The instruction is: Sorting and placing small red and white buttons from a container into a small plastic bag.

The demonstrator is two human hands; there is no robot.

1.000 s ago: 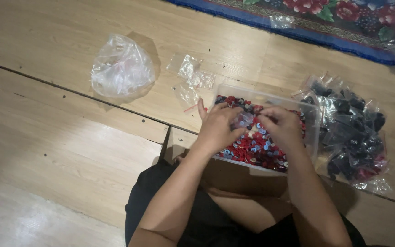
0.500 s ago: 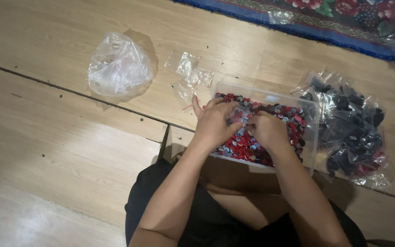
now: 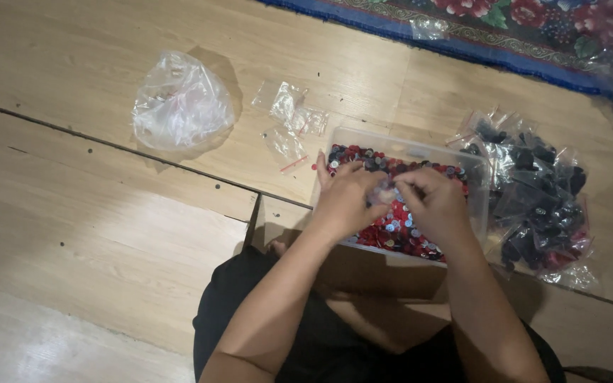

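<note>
Both hands are meeting over a clear plastic tub (image 3: 462,157) at the frame's centre: the left hand (image 3: 345,202) and the right hand (image 3: 434,206) are pinching, fingertip to fingertip, a small see-through bag (image 3: 387,191) between them, both closed narrowly on it. Beneath them the tub is lying on the wooden floor (image 3: 72,213) just ahead of the person's knees, and it is holding a heap of small round pieces (image 3: 399,230), mostly red with some dark and pale ones mixed in.

At three o'clock from the tub, touching its side, a pile of clear packets (image 3: 537,202) is sitting, each one filled with dark pieces and a few red ones. At eleven o'clock, several small flat see-through bags (image 3: 289,120) are lying loose, some with a thin red strip along one edge. Farther out at ten o'clock, well apart, a larger crumpled clear bag (image 3: 179,106) is resting on the boards; its contents are too faint to tell. At one o'clock, a flowered rug (image 3: 533,25) with a blue border is running along the top edge.
</note>
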